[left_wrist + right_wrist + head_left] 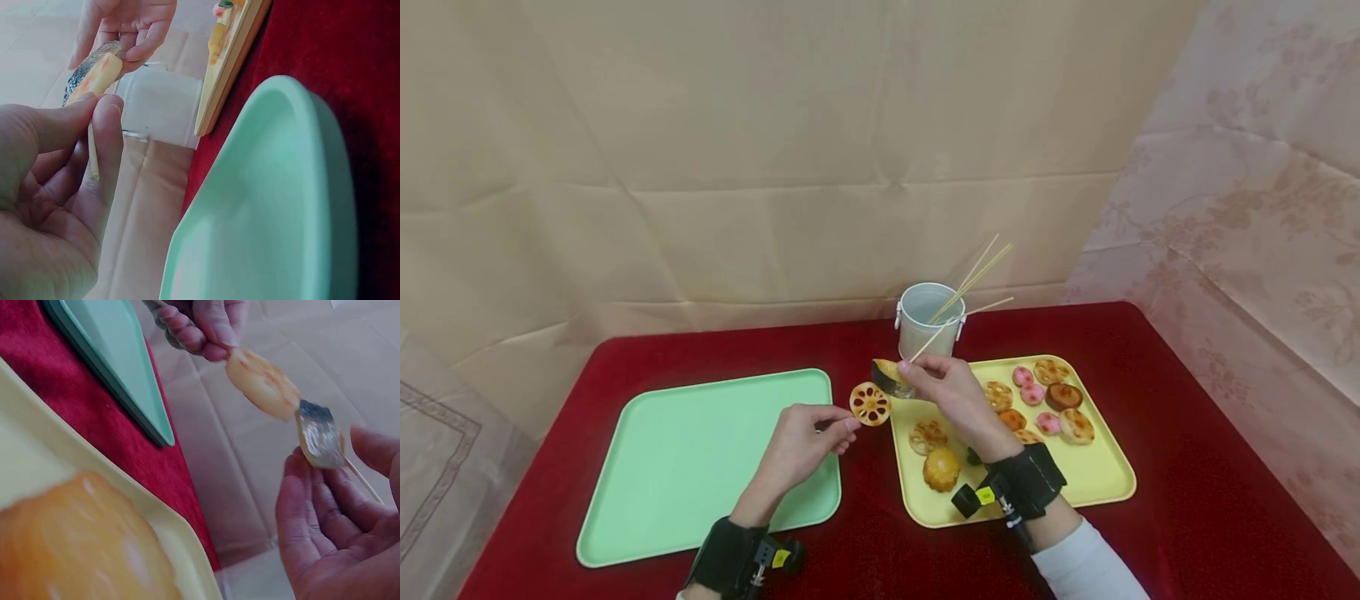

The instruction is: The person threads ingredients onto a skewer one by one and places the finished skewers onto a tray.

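Observation:
A lotus root slice and a dark-skinned pumpkin slice sit close together on one thin bamboo skewer. With thumb and forefinger, my left hand pinches the skewer just below the lotus root; a short skewer end sticks out under the fingers in the left wrist view. My right hand holds the pumpkin slice, its fingers curled behind it. The thumb stands a little apart from the slice in the right wrist view. Past the pumpkin, the skewer's long end points up toward the right.
A green tray lies at left on the red cloth. The yellow tray at right bears several food pieces, among them a corn piece and a mushroom. Behind stands a white bucket with several skewers.

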`<state>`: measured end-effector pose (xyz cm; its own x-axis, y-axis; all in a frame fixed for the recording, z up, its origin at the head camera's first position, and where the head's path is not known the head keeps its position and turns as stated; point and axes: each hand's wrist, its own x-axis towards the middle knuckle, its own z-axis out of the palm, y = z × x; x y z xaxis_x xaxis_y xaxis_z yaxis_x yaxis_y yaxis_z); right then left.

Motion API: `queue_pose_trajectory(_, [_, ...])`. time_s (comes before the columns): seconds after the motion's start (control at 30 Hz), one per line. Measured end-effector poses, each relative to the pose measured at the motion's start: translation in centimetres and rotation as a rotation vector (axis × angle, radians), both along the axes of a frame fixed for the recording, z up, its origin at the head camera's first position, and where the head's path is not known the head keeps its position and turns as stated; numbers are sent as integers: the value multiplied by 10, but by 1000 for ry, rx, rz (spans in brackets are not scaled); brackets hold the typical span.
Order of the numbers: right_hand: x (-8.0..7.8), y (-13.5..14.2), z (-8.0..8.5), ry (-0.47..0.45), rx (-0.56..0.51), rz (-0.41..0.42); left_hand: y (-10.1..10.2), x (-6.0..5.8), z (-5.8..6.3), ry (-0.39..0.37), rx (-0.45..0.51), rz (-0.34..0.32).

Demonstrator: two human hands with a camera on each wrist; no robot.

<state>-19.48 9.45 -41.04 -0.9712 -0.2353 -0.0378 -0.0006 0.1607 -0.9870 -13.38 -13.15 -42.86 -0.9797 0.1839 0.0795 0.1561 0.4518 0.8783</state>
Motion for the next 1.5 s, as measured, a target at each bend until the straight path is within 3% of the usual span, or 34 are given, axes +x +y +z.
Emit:
queue_pose_trajectory(0.2, [-1, 9, 8, 41, 160, 70, -5, -1, 1, 14, 33, 73])
queue_pose_trajectory(0.47, [4, 10, 15, 267, 662, 191, -10, -3, 2, 8, 29, 146])
queue_pose_trajectory(0.63, [9, 9, 16, 304, 910, 256, -12, -3, 1, -2, 34, 152])
queue_pose_trajectory(0.77, [12, 8, 11, 295, 1028, 304, -12, -3, 1, -18, 21, 165])
queue_pose_trajectory(0.9, [14, 5, 4, 298, 1082, 321, -12, -4, -2, -24, 16, 174])
queue_pose_trajectory(1.1, [12, -6, -2, 360, 1196, 362, -8, -5, -8, -19, 63, 114])
queue_pose_trajectory(1.23, [11, -7, -1, 331, 1226, 387, -7, -3, -10, -24, 50, 107])
queue_pose_trajectory(1.3, [10, -3, 1, 297, 1187, 366, -7, -3, -10, -31, 51, 113])
queue_pose_trajectory(1.5, [0, 12, 10, 227, 914, 265, -10, -5, -6, -23, 49, 114])
